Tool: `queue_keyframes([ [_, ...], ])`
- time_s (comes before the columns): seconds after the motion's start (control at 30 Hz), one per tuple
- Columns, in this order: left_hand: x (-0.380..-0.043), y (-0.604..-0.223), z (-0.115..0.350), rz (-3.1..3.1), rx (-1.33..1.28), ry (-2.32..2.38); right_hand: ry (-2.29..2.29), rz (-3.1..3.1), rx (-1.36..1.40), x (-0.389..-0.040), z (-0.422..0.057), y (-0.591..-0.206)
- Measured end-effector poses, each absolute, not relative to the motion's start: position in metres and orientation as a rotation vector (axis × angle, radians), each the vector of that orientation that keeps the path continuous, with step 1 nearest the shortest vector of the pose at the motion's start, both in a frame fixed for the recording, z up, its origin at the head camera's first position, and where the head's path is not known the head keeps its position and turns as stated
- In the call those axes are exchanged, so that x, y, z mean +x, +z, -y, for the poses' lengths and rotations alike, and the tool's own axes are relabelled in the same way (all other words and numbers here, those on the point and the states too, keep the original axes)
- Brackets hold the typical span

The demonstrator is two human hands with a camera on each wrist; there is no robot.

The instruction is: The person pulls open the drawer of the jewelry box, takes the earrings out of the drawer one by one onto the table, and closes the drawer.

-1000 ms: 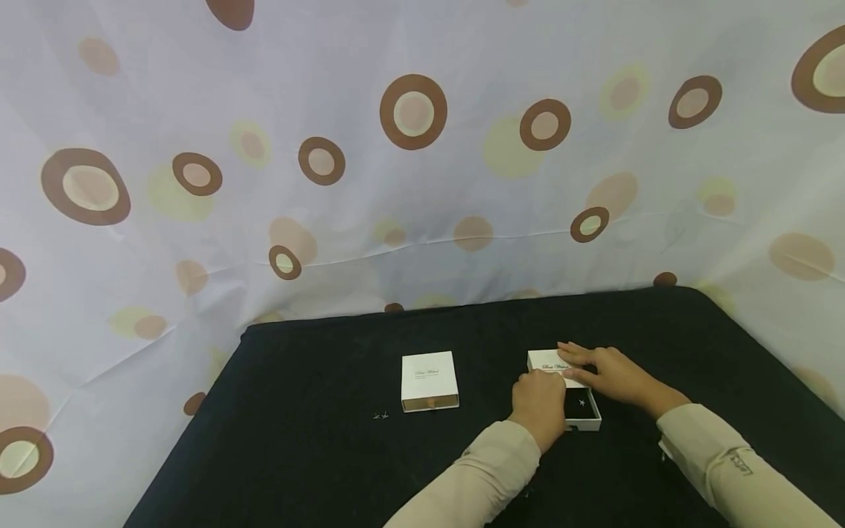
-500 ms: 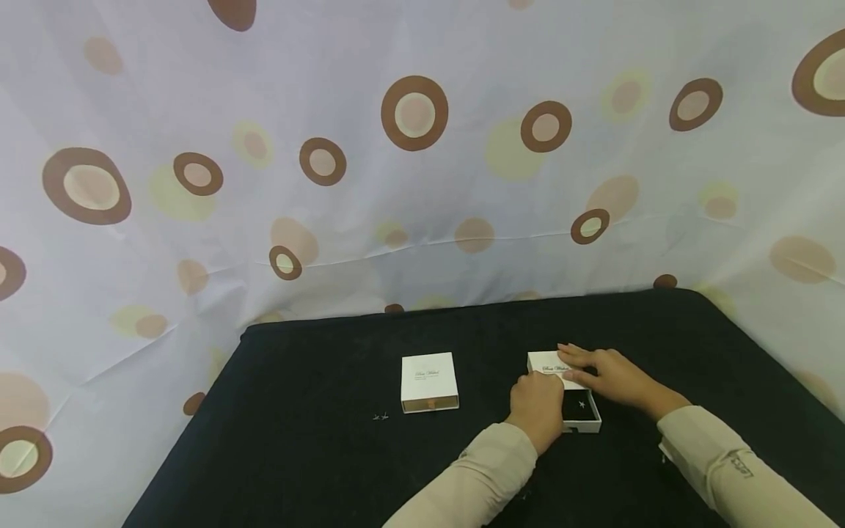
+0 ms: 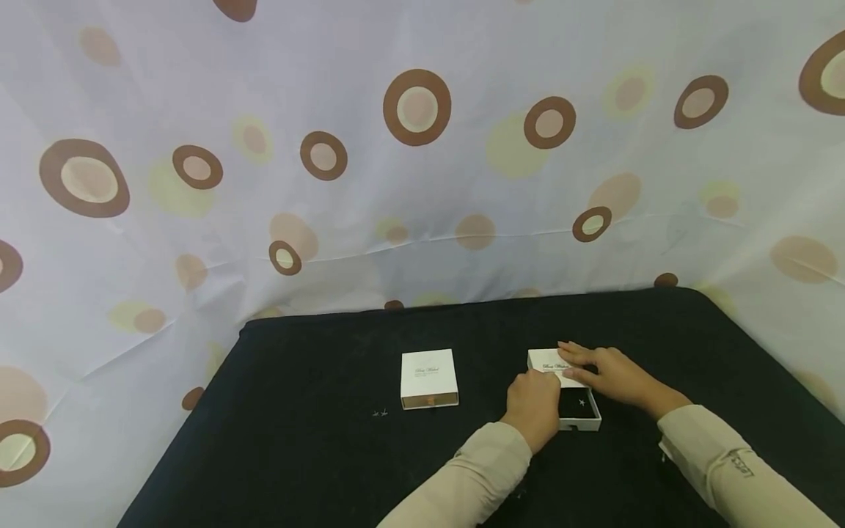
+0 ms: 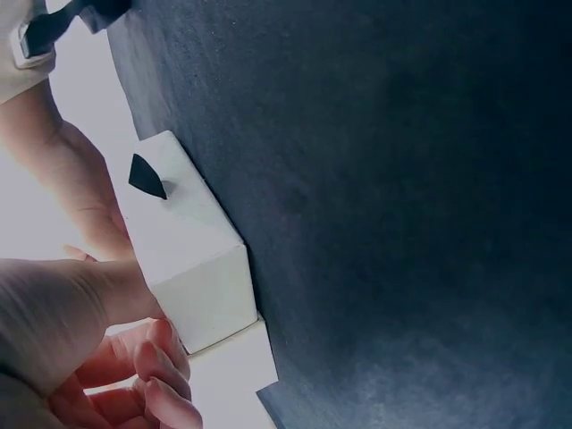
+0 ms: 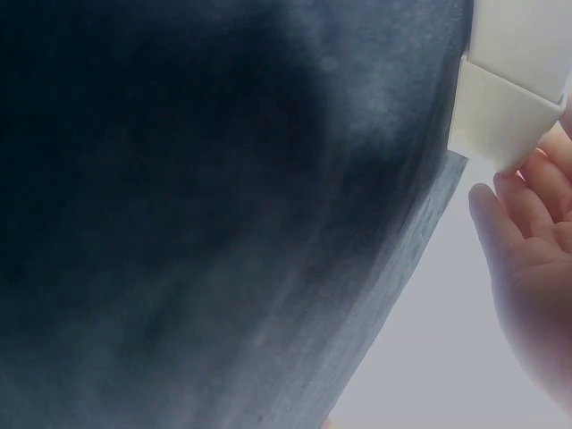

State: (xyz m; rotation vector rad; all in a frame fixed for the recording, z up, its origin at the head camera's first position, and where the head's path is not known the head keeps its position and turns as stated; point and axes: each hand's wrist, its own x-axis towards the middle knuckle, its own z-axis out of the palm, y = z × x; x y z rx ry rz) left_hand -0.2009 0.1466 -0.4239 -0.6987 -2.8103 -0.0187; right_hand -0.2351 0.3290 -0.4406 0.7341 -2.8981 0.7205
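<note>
Far L: pair of small star-shaped pcs [image 3: 379, 413] loose on black cloth [image 3: 317, 455], well apart from both hands; light-looking, so arms should give them room. Then closed white box [image 3: 428, 374], no hand on it. Next, L hand [image 3: 532, 411]: fingers curled, looks clamped on L side of drawer [image 3: 581, 424], thumb out of sight behind drawer wall in L-wrist view; exact contact hidden. Drawer sits partly out of sleeve [image 3: 544, 359], R half of cloth, lettering up; black insert [image 3: 568, 402] exposed w/ one star pc [image 3: 582, 402] on it. R hand [image 3: 607, 374]: fingers extended, resting on sleeve top, not wrapped. Hands close, can't tell if touching. Done well, imo: R hand should press just enough to pin sleeve (too hard prob. binds drawer); L hand should slide straight along sleeve, lvl, no twist, thumb off star pc.
</note>
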Motion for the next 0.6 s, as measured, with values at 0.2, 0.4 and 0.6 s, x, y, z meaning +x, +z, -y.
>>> queue_keyframes([
  [0.2,-0.2015,-0.4242,-0.1443,2.795,-0.721,-0.080,0.720,2.898,0.736,-0.2351,-0.3292,-0.4405],
  [0.4,-0.2026,-0.4242,-0.1421,2.804,-0.741,-0.156,0.741,2.900,0.734,-0.2339,-0.3291,-0.4401],
  [0.6,-0.2060,-0.4255,-0.1413,2.812,-0.727,-0.184,0.735,2.902,0.730,-0.2347,-0.3288,-0.4400],
])
